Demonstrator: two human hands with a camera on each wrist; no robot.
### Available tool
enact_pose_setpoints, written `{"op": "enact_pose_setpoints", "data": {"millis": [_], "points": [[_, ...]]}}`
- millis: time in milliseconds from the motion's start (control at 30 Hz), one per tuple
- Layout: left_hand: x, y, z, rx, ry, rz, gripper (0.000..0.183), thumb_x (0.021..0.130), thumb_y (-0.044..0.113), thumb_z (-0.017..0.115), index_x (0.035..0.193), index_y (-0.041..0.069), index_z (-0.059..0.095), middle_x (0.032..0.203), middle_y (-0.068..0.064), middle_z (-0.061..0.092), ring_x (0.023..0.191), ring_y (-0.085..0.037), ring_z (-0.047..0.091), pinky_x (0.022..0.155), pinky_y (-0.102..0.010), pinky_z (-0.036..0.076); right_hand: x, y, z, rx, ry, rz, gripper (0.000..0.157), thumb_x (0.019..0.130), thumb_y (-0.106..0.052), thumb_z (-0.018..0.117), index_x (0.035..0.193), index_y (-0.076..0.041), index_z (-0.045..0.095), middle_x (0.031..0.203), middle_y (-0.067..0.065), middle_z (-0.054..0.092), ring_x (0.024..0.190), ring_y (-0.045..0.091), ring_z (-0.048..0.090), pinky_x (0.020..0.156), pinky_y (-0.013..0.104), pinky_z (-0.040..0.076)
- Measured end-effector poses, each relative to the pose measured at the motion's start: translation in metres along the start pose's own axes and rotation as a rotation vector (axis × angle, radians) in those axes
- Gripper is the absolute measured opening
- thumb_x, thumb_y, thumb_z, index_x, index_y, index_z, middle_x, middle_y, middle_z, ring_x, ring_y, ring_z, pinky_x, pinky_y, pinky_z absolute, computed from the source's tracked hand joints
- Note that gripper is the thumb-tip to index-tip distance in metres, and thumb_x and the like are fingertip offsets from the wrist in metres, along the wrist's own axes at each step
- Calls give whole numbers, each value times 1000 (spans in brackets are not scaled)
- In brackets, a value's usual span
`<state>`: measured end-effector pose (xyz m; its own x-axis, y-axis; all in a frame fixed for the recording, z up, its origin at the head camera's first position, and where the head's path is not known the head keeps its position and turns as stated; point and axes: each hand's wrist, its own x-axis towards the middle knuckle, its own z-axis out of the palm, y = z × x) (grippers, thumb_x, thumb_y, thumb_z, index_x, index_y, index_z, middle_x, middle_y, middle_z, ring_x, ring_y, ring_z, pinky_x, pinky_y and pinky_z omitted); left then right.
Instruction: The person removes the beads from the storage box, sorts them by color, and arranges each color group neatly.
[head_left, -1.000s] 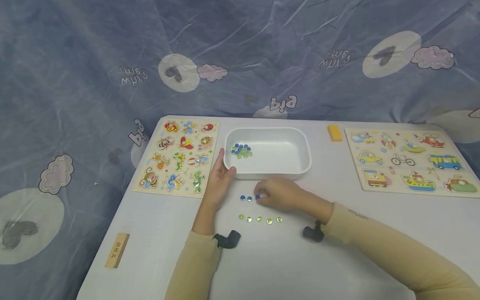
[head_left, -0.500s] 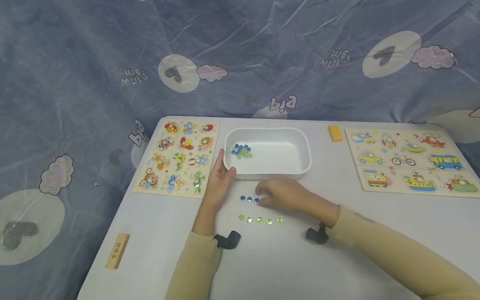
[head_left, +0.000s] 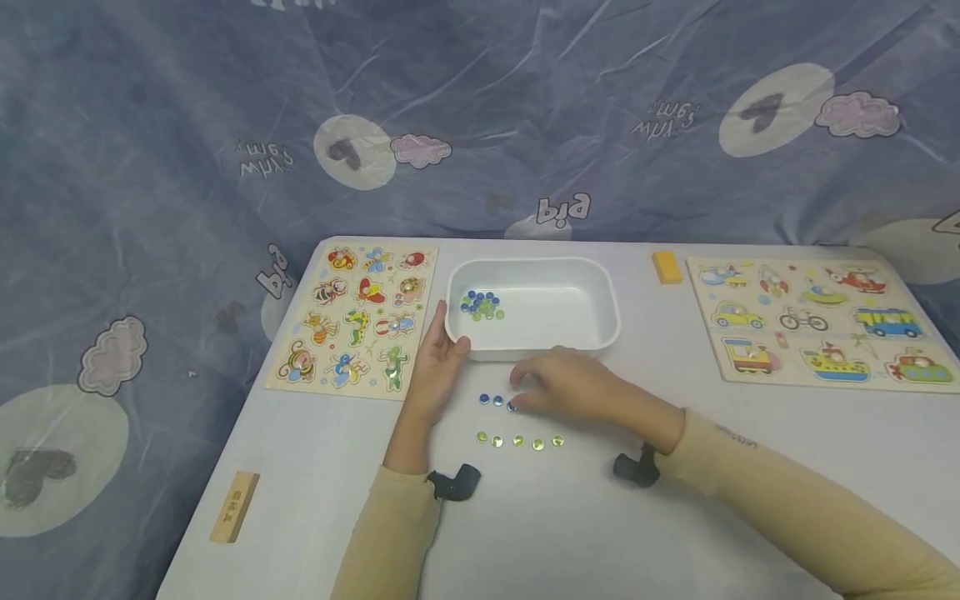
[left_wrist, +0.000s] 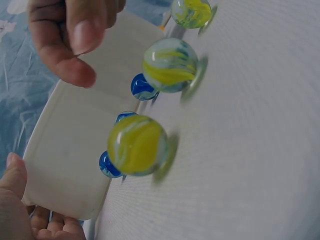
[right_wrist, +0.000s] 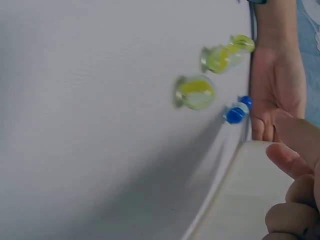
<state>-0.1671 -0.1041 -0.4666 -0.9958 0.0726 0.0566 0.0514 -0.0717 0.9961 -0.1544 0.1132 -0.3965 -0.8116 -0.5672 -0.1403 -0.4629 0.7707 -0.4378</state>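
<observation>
My left hand point(head_left: 437, 367) grips the left end of a white plastic tray point(head_left: 555, 312), thumb at the rim and fingers under it. Inside the tray's left side lies a cluster of blue and yellow-green glass marbles point(head_left: 486, 307). In front of the tray, three blue marbles point(head_left: 498, 401) form a short row on the table. Nearer to me runs a row of several yellow-green marbles point(head_left: 518, 441). My right hand point(head_left: 566, 385) hovers at the right-hand blue marble, partly covering it in the head view. In the left wrist view its thumb and forefinger point(left_wrist: 75, 75) are parted with nothing between them.
An insect puzzle board point(head_left: 352, 317) lies left of the tray, and a vehicle puzzle board point(head_left: 817, 321) lies at the right. A yellow block point(head_left: 667, 267) sits by the back edge. Near the left edge is a wooden block point(head_left: 235, 507). A patterned cloth point(head_left: 480, 100) hangs behind.
My right hand has let go of the third blue marble, which shifted slightly toward me, and drawn a little to the right. The left hand stays on the tray.
</observation>
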Motion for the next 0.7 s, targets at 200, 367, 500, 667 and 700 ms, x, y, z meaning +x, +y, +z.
{"op": "enact_pose_setpoints", "data": {"millis": [200, 367, 500, 667, 700], "points": [[4, -11, -1, 13, 14, 24, 69, 96, 21, 54, 151, 34, 14, 156, 20, 14, 145, -4, 16, 115, -14, 24, 17, 5, -21, 53, 132, 8, 23, 87, -40, 66, 104, -25, 70, 55, -7, 48, 51, 9, 43, 48, 23, 39], [4, -12, -1, 14, 15, 26, 70, 94, 28, 56, 150, 36, 15, 156, 22, 15, 145, -3, 16, 114, -14, 26, 43, 20, -28, 4, 186, 32, 25, 88, -39, 65, 107, -23, 69, 55, -3, 44, 51, 12, 38, 45, 24, 34], [4, -12, -1, 9, 13, 23, 72, 94, 29, 57, 151, 34, 15, 156, 22, 15, 145, -4, 16, 111, -10, 27, 65, 31, -25, -4, 154, 64, 29, 88, -38, 65, 111, -21, 68, 62, -2, 53, 58, 14, 45, 51, 26, 39], [4, -12, -1, 3, 13, 24, 71, 95, 25, 56, 152, 31, 14, 156, 21, 14, 146, -6, 16, 111, -10, 27, 87, 37, -19, 7, 93, 133, 33, 88, -35, 66, 117, -20, 66, 98, 1, 70, 95, 21, 62, 88, 38, 52], [4, -12, -1, 3, 14, 19, 71, 95, 23, 55, 152, 31, 14, 156, 21, 14, 146, -7, 15, 111, -11, 27, 90, 38, -18, 3, 90, 133, 33, 88, -34, 66, 117, -20, 66, 107, 2, 69, 104, 23, 61, 95, 41, 51]]}}
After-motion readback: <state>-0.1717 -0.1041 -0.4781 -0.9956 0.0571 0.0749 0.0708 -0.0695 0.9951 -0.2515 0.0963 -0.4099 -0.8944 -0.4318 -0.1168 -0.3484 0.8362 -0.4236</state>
